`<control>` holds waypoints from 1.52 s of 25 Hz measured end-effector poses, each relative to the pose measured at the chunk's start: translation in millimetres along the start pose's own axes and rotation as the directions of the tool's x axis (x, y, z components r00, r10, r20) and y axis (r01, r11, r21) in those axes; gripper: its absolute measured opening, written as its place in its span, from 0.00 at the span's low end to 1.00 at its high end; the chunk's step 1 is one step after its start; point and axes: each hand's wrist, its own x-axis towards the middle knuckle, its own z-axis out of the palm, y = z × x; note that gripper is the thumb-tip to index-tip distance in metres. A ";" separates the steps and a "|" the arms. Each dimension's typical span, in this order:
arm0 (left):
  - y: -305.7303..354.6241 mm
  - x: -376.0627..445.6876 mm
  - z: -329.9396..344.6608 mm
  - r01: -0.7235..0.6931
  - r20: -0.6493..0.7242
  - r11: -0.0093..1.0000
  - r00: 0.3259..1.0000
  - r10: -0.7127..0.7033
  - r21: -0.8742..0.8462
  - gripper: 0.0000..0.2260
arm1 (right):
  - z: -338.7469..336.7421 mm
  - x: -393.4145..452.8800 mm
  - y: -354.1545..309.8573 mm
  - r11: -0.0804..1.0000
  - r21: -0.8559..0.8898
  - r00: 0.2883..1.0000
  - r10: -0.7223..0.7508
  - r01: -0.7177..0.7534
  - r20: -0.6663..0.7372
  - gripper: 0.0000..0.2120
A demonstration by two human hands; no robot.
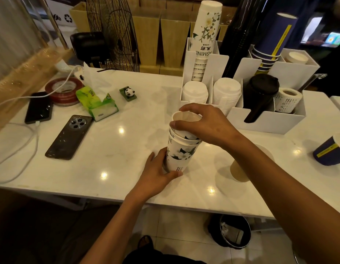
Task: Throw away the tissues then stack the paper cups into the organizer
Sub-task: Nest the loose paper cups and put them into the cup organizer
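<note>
Two white floral paper cups stand nested on the white table (108, 149). My left hand (155, 172) grips the lower cup (179, 155) near its base. My right hand (205, 124) holds the upper cup (184, 119) by its rim, partly seated in the lower one. Behind them stands the white organizer (220, 61), which holds a tall stack of floral cups (205, 35), white lids (195, 91) and navy cups (270, 40). A plain tan cup (241, 168) lies under my right forearm. A navy cup (329, 151) lies at the right edge. A black bin (230, 231) with tissue inside sits on the floor.
On the left of the table lie two phones (68, 138), a charging cable (22, 159), a red tape roll (63, 90), a green tissue pack (96, 103) and a panda figure (128, 93). A black fan (115, 33) stands behind. A label roll (286, 100) sits in the organizer.
</note>
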 end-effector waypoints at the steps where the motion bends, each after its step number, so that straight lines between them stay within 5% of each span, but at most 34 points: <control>1: -0.5 0.1 0.1 0.007 -0.003 1.000 1.000 -0.007 -0.001 0.29 | 0.3 0.2 -0.7 1.000 -0.002 1.000 0.000 0.000 0.004 0.31; 22: -3.1 1.4 -3.0 0.073 0.055 0.997 0.996 -0.071 -0.027 0.29 | 1.6 1.8 -7.0 0.999 -0.041 0.994 0.016 -0.012 0.104 0.34; 31: 27.8 0.6 9.2 -0.087 -0.160 0.956 0.986 0.043 -0.280 0.33 | 47.3 -35.4 -7.7 0.868 -0.442 0.961 -0.272 0.224 -0.048 0.31; 35: 29.6 6.7 16.2 0.031 -0.014 0.980 0.999 -0.035 -0.196 0.59 | 53.4 -39.1 -6.6 0.843 -0.462 0.939 -0.338 0.275 -0.057 0.32; 38: 25.4 5.2 22.4 -0.035 -0.198 0.958 0.980 -0.023 -0.285 0.43 | 56.8 -37.2 -6.2 0.842 -0.484 0.939 -0.326 0.237 -0.107 0.30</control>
